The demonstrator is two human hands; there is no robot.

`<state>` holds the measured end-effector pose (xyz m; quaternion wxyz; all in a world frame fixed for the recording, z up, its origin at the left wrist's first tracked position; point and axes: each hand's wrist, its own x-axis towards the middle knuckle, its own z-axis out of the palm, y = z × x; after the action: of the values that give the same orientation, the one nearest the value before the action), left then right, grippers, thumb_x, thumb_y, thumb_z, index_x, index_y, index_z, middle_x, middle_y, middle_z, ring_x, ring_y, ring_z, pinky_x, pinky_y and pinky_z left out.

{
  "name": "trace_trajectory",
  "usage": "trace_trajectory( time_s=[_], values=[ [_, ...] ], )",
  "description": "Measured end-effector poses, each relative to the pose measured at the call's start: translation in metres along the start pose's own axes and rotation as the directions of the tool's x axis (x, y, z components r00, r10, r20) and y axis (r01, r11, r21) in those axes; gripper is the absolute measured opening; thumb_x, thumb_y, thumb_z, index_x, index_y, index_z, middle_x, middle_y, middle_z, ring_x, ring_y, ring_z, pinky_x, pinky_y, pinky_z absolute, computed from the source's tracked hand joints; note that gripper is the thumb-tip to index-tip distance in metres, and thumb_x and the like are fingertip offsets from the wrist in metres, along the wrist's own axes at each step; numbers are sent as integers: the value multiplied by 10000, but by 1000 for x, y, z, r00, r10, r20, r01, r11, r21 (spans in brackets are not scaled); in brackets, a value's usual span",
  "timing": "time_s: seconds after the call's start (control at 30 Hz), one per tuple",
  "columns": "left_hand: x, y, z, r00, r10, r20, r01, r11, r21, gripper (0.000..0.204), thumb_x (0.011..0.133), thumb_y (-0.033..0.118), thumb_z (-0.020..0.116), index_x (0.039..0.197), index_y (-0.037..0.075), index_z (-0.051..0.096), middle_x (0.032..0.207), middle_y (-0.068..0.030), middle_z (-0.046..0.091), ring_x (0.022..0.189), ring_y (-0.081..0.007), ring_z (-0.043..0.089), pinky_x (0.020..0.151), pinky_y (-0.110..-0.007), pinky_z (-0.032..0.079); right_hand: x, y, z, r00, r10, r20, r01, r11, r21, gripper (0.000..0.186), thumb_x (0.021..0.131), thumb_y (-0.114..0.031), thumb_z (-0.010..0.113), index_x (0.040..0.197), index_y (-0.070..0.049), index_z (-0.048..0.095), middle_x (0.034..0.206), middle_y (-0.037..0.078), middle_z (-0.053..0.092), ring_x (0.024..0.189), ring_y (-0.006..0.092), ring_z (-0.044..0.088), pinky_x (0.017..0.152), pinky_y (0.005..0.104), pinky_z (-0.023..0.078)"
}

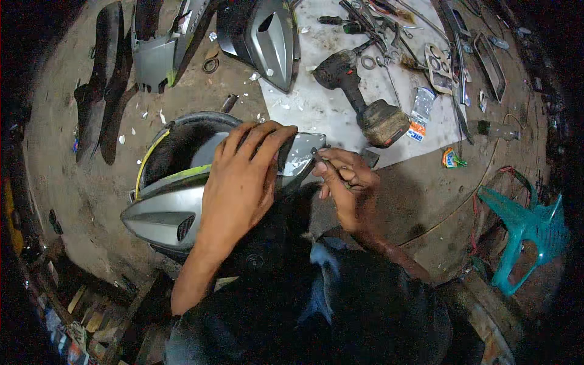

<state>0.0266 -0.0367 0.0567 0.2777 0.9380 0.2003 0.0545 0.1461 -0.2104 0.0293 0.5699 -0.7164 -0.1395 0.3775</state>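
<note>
A silver motorcycle fairing panel (161, 218) with a yellow-green edge lies in front of me, over a black bucket-like rim (210, 118). My left hand (240, 173) grips the panel from above, its fingers bent over the top. To the right the panel narrows to a tip (302, 155) with whitish, scraped-looking patches. My right hand (350, 185) pinches a slim dark tool (317, 154), whose end meets that tip. The tool's exact kind is hidden by the fingers.
A dirty cordless drill (359, 100) lies on a white sheet (292, 115) beside several hand tools (383, 30). More silver panels (271, 45) and black trim pieces (100, 79) lie at the back left. A teal plastic part (526, 234) is at the right. Small white flakes litter the floor.
</note>
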Motion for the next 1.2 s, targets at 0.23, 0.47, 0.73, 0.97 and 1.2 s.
trace_trajectory(
  time_s=[0.23, 0.47, 0.73, 0.97, 1.2],
  values=[
    [2, 1, 0, 1000, 12, 10, -12, 1000, -8, 548, 921, 5, 650, 1454, 125, 609, 1424, -110, 628, 1360, -383, 541, 1155, -517, 440, 0, 7, -6, 1000, 2, 24, 0, 998, -55, 227, 1062, -77, 701, 1260, 33, 714, 990, 145, 781, 685, 111, 650, 582, 272, 521],
    [2, 4, -3, 1000, -26, 14, 26, 1000, 0, 462, 1001, -1, 610, 1445, 122, 645, 1426, -131, 656, 1363, -387, 562, 1180, -488, 449, -4, 13, -1, 1000, 3, 29, -3, 1000, 28, 187, 1034, -80, 743, 1209, -26, 779, 954, 89, 784, 657, 91, 646, 591, 265, 519],
    [2, -2, 0, 1000, 2, 28, -2, 1000, -18, 580, 897, -17, 655, 1458, 123, 605, 1432, -130, 623, 1359, -396, 543, 1168, -526, 436, -7, 7, 5, 998, 20, 52, -21, 1000, 2, 184, 1034, -11, 720, 1212, 3, 765, 1019, 106, 794, 697, 110, 696, 602, 270, 542],
    [-1, -2, -1, 1000, -2, 16, 2, 1000, -20, 571, 901, -24, 649, 1453, 117, 607, 1440, -127, 619, 1365, -391, 536, 1174, -523, 433, -5, 12, -2, 992, -94, 85, 105, 986, -130, 234, 1029, -119, 764, 1252, -46, 776, 1021, 67, 783, 691, 79, 632, 626, 253, 532],
    [1, -2, 0, 999, 32, 19, -32, 999, -8, 574, 898, -23, 651, 1455, 110, 604, 1433, -119, 621, 1366, -383, 537, 1155, -521, 439, -3, 20, 1, 992, -101, -70, 105, 993, 59, 196, 1038, -96, 751, 1226, -56, 791, 1015, 65, 774, 682, 66, 630, 604, 249, 516]
  ],
)
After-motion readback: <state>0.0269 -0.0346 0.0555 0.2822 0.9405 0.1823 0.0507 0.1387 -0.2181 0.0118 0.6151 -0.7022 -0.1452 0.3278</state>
